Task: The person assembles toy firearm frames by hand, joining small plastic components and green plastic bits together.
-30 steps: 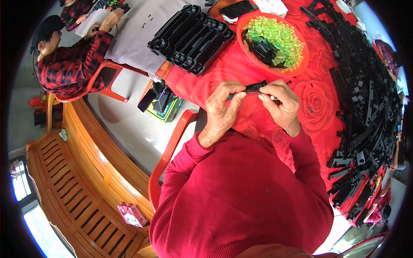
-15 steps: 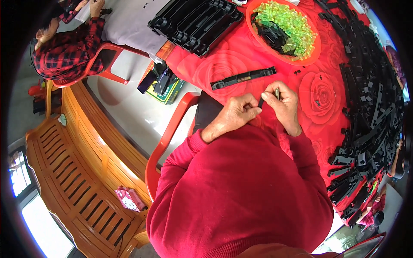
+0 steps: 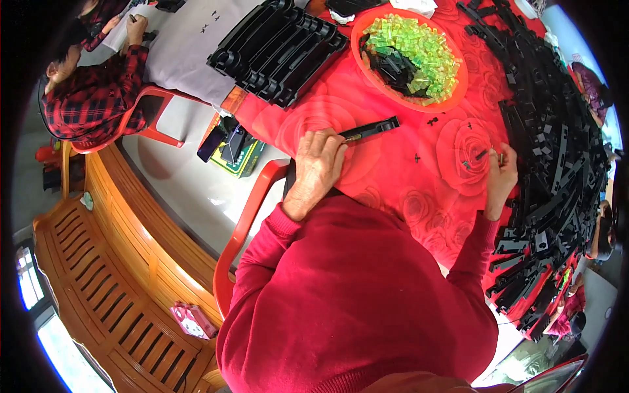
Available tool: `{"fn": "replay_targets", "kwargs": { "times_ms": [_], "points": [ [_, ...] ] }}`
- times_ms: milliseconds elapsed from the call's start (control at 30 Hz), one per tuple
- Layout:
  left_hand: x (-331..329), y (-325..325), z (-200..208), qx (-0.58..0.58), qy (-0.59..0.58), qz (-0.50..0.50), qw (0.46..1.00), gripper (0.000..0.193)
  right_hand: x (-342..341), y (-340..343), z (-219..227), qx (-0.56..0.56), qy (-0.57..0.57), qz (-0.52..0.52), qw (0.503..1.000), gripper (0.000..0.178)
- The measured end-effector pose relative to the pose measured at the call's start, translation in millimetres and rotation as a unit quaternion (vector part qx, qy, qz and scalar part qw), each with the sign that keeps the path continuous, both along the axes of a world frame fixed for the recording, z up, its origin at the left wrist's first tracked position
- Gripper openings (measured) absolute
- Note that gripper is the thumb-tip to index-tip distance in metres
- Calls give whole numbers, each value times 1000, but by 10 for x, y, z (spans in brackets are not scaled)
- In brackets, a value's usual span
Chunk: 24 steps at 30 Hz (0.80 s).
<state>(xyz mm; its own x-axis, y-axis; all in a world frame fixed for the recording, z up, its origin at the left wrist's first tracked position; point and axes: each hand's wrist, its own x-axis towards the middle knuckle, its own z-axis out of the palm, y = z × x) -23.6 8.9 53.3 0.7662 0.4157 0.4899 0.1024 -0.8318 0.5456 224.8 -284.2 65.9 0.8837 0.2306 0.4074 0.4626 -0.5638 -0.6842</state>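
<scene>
A long black plastic strip (image 3: 372, 129) lies aslant on the red tablecloth, with a small brownish or gold part along its middle. My left hand (image 3: 317, 167) is closed over the strip's left end and hides it. Farther right, my right hand (image 3: 502, 178) is pinched beside the black heap. A small black piece (image 3: 481, 155) sticks out to the left of its fingertips. A greenish bit (image 3: 501, 158) shows between those fingers, too small to name.
A red-orange basin (image 3: 407, 108) holds yellow-green clear pieces and black parts. Several black moulded trays (image 3: 275, 52) are stacked at the back left. A long heap of black plastic parts (image 3: 557, 150) covers the right side. Another person (image 3: 92, 98) sits at the far left.
My hands have parted from the middle. The left has moved left onto the black strip; the right has gone right toward the heap, with small pieces in its fingers. The view has shifted slightly.
</scene>
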Motion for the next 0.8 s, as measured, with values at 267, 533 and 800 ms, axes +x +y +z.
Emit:
{"fn": "replay_targets", "kwargs": {
  "times_ms": [267,533,800],
  "points": [
    [-24,78,-339,99,94,35,990,42,-89,1109,381,-5,14,178,984,12],
    [-6,48,-333,129,78,42,988,43,210,2176,125,-186,-40,301,934,20],
    [1,74,-292,107,82,39,990,43,371,2250,-26,-189,-11,328,926,21]
  ]
}}
